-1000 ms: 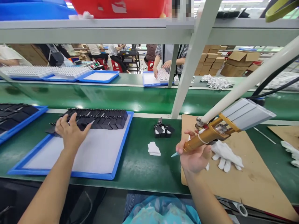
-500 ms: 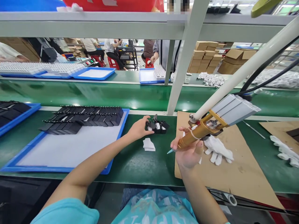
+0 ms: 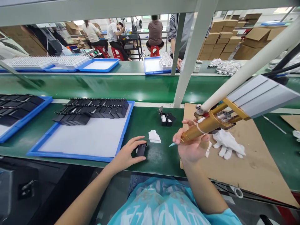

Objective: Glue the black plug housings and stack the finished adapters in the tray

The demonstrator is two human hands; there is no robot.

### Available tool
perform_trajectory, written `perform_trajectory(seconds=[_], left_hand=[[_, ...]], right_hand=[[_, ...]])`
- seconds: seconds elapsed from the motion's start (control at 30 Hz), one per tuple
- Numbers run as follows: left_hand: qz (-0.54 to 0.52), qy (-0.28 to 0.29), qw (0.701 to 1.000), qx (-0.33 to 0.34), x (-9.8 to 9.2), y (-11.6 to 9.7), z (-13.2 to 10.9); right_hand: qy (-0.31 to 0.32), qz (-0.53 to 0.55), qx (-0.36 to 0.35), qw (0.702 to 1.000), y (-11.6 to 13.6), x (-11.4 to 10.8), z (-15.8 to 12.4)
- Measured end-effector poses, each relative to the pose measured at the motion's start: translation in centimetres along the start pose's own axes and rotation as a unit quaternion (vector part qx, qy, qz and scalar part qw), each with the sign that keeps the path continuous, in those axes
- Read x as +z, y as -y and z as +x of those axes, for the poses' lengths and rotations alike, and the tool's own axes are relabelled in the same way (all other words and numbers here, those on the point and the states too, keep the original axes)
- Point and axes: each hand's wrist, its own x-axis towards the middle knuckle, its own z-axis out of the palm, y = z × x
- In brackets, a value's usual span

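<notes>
My left hand [image 3: 125, 154] is curled around a small black box [image 3: 141, 150] on the green bench near its front edge, thumb on one side and fingers on the other. My right hand [image 3: 191, 145] wraps a gold-coloured dispensing gun [image 3: 199, 130] with a pale blue tip [image 3: 172, 144] pointing left over the bench. Further back stand black boxes with raised lids [image 3: 167, 119], white material showing inside. Between them and my left hand lies a folded white cloth [image 3: 154, 137].
A blue-rimmed tray [image 3: 70, 158] with rows of black boxes [image 3: 93, 109] is on the left. White gloves [image 3: 228, 145] lie on cardboard [image 3: 257, 175] at right. A metal post [image 3: 187, 59] and a slanted white pole [image 3: 234, 75] rise ahead. People sit beyond.
My left hand has come back from the lidded boxes toward the bench's front edge and now surrounds a black box there. My right hand still holds the gun. The view has shifted.
</notes>
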Motion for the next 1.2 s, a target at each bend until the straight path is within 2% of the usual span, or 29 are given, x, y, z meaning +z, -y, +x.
perform_trajectory(seconds=[0.07,0.13,0.2,0.37,0.43,0.5,0.6,0.7,0.8,0.9,1.03,1.1,1.2], left_hand=[[-0.079,-0.066,0.994,-0.035,1.3,0.8,-0.2],[-0.166,-0.130,0.975,-0.067,2.3,1.5,-0.3],[-0.198,-0.189,0.958,-0.081,3.2,1.9,-0.5],[-0.032,-0.266,0.963,-0.029,5.3,0.4,-1.1],[-0.006,-0.290,0.957,-0.021,6.1,-0.6,-1.1],[-0.019,-0.308,0.950,-0.040,6.6,-1.3,-0.8],[-0.082,-0.315,0.942,-0.085,6.6,-1.4,0.1],[-0.114,-0.304,0.942,-0.086,6.3,-0.7,0.6],[-0.040,-0.280,0.957,-0.056,6.8,-0.1,0.5],[0.045,-0.275,0.958,-0.061,7.7,0.0,0.5],[0.049,-0.253,0.962,-0.092,8.1,-0.9,0.8],[0.029,-0.244,0.966,-0.081,7.7,-1.7,0.8],[0.016,-0.261,0.964,-0.052,6.9,-2.9,0.7]], right_hand=[[-0.001,-0.001,0.003,1.000,-0.1,0.3,0.0],[-0.006,-0.004,0.007,1.000,-0.2,0.7,0.0],[-0.009,-0.005,0.007,1.000,-0.4,1.1,0.0],[0.002,0.007,0.016,1.000,-0.9,2.1,-0.2],[0.014,0.008,0.020,1.000,-1.1,2.4,-0.3],[0.022,0.006,0.021,1.000,-1.2,2.7,-0.4],[0.023,0.001,0.020,1.000,-1.2,2.9,-0.5],[0.018,-0.004,0.017,1.000,-1.2,2.9,-0.5],[0.027,-0.004,0.013,1.000,-1.3,2.9,-0.4],[0.040,-0.002,0.010,0.999,-1.7,3.1,-0.3],[0.033,0.011,0.008,0.999,-2.2,3.7,-0.2],[0.033,0.014,0.008,0.999,-2.4,4.0,-0.2],[0.038,0.012,0.007,0.999,-2.4,4.0,-0.2]])
